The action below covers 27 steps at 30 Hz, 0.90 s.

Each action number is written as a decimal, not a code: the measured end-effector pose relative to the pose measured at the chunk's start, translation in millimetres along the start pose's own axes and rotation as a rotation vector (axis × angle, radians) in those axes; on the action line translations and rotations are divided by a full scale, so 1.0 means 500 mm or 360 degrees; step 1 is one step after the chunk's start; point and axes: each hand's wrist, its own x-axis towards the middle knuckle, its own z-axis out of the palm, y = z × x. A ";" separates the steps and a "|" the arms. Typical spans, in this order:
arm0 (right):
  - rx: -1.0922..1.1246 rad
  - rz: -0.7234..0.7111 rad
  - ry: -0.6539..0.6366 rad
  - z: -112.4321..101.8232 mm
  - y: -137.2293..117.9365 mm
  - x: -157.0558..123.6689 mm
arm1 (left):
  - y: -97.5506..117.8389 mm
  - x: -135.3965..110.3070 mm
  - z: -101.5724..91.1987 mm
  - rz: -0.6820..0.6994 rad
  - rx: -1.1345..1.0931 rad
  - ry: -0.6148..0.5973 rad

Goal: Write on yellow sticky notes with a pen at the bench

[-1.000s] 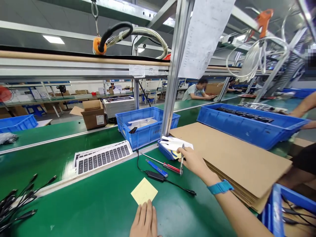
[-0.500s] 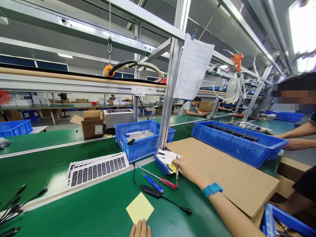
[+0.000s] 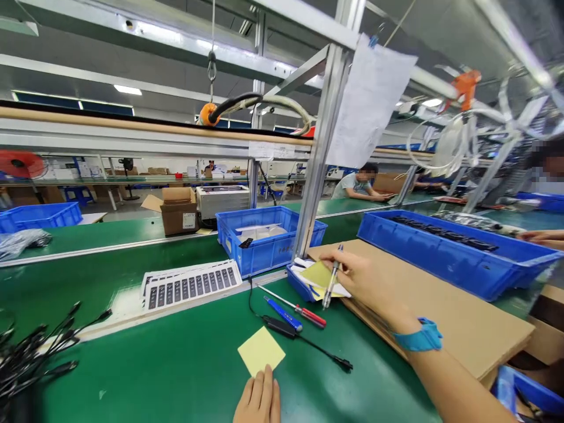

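So the right hand (image 3: pixel 363 279) has a silver pen (image 3: pixel 332 283) pinched in its fingers (image 3: pixel 337 258), clenched around the barrel with the tip pointing down, right over a small blue bin (image 3: pixel 300 283). In that bin there's a second yellow note (image 3: pixel 318 275) lying on some white paper (image 3: pixel 339 291), and the hand's pretty much right above it. There's a teal band (image 3: pixel 418 338) on that wrist, and the forearm comes in from the lower right corner.

The left hand (image 3: pixel 258 400) is down at the bottom middle, fingers relaxed and straight, not gripping anything. Its fingertips are right at the bottom corner of a yellow sticky note (image 3: pixel 261 351) on the green desk (image 3: pixel 145 376).

Just beside that note there's a black power adapter (image 3: pixel 278 326) with its cable, plus a blue-handled screwdriver (image 3: pixel 282 313) and a red-handled one (image 3: pixel 311 315). Under the right hand is a stack of flat cardboard sheets (image 3: pixel 440 311), with a blue bin of black parts (image 3: pixel 458 249) behind it. Upper left of those, there's a blue bin of white stuff (image 3: pixel 264 247), and label sheets (image 3: pixel 191 285) on the desk in front of it. A bunch of black cables (image 3: pixel 30 358) sits in the lower left corner, and a co-worker's hand (image 3: pixel 540 235) pokes in at the right edge.
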 end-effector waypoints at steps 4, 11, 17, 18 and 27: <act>0.0672 0.0372 0.0008 0.058 -0.064 -0.058 | 0.011 0.021 -0.047 0.0281 -0.0098 -0.0275; 0.1365 0.0957 -0.0575 0.236 -0.117 -0.206 | 0.038 0.035 -0.089 0.0586 -0.0363 -0.0123; 0.1157 0.0852 -0.0595 0.283 -0.128 -0.264 | 0.024 0.050 -0.113 0.0319 -0.0239 -0.0226; 0.1090 0.0808 -0.0607 0.280 -0.129 -0.264 | 0.024 0.051 -0.116 0.0286 -0.0231 -0.0279; 0.0848 0.0616 -0.0753 0.250 -0.114 -0.261 | 0.005 0.070 -0.149 0.0194 -0.0411 -0.0602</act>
